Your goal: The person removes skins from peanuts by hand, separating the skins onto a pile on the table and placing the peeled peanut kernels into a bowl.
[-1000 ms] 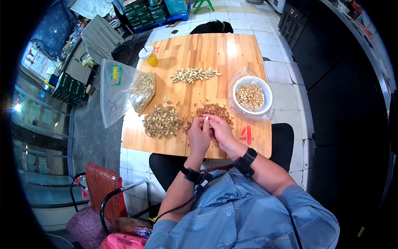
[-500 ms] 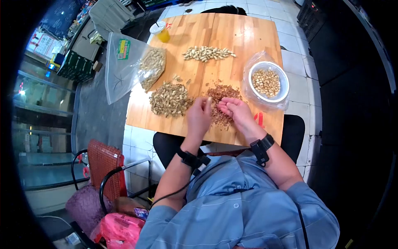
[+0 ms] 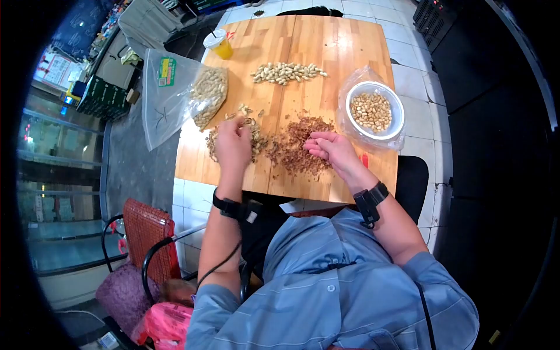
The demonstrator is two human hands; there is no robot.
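Observation:
My left hand point(image 3: 233, 144) is over the heap of peanut shells point(image 3: 256, 143), its fingers bent together; whatever they hold is hidden. My right hand point(image 3: 331, 150) is at the right edge of the red-brown peanut skins point(image 3: 300, 154), palm partly turned up and fingers curled in against the thumb. What lies inside those fingers is too small to make out. A row of unshelled peanuts point(image 3: 287, 72) lies farther back on the wooden table point(image 3: 326, 44). Shelled peanuts point(image 3: 371, 112) fill part of a white bowl point(image 3: 399, 116) to the right of my right hand.
A clear zip bag point(image 3: 166, 105) with unshelled peanuts lies over the table's left edge. Behind it stands a lidded cup of yellow drink point(image 3: 221, 49). Clear plastic point(image 3: 361, 74) surrounds the bowl. A brown woven chair point(image 3: 150, 239) stands at lower left.
My left hand has moved left, from beside my right hand to the shell heap. My right hand stays nearly in place over the skins. The view has shifted slightly.

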